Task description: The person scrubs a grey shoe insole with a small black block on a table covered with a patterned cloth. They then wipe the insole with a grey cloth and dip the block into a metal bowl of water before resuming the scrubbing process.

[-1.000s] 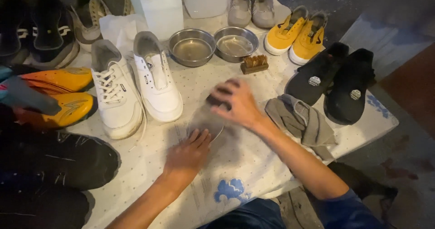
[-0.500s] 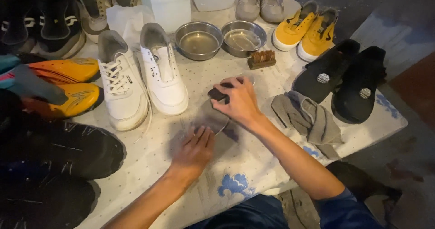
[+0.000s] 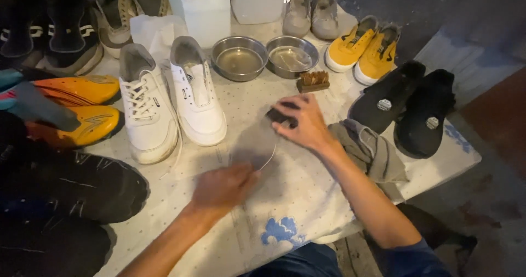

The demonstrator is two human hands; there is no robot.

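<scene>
Right, near the table's (image 3: pixel 296 200) front edge the left hand (image 3: pixel 222 186) lies flat and blurred, pinning a thin clear sheet (image 3: pixel 255 145). Just beyond, the right hand (image 3: pixel 304 123) is closed on a small dark block (image 3: pixel 276 114) at the sheet's far edge. Best keep that sheet pressed taut. Farther back sit white sneakers (image 3: pixel 170 99) and two metal bowls (image 3: pixel 239 58). What the block is, I can't tell.
</scene>
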